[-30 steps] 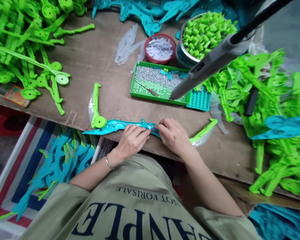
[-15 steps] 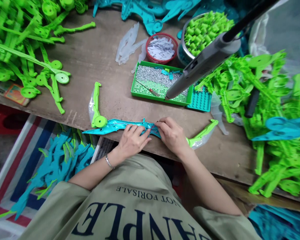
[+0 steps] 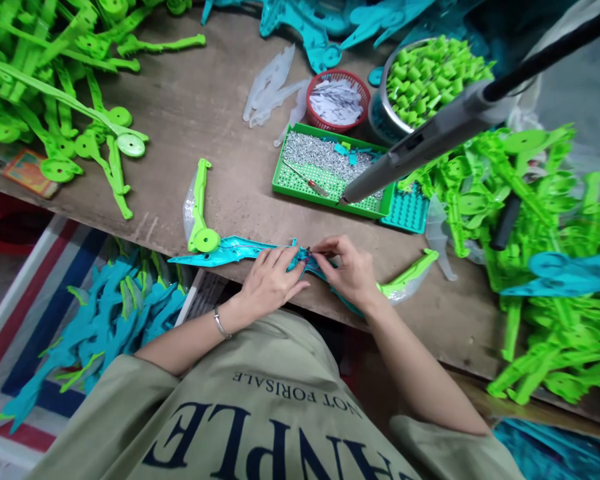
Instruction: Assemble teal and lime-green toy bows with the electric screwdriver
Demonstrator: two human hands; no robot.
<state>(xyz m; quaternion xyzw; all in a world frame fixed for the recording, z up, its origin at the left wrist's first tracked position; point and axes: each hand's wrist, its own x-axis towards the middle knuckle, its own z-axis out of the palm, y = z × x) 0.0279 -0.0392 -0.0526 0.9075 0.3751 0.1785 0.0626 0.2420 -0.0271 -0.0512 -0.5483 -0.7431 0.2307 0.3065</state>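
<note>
You are looking down from your own head, facing forward and steeply downward over your chest onto the wooden table. The single view is sitting close, taking in your left hand and right hand at the table's near edge, and the floor below.

A glossy teal plastic toy bow with bright green plastic limbs is seen on a worn, matt wooden bench, scratched and dull. A perforated green plastic tray is filled with shiny metal screws. Green plastic caps are held in a polished steel bowl. A thin metal bangle is worn above matt khaki cloth.
</note>
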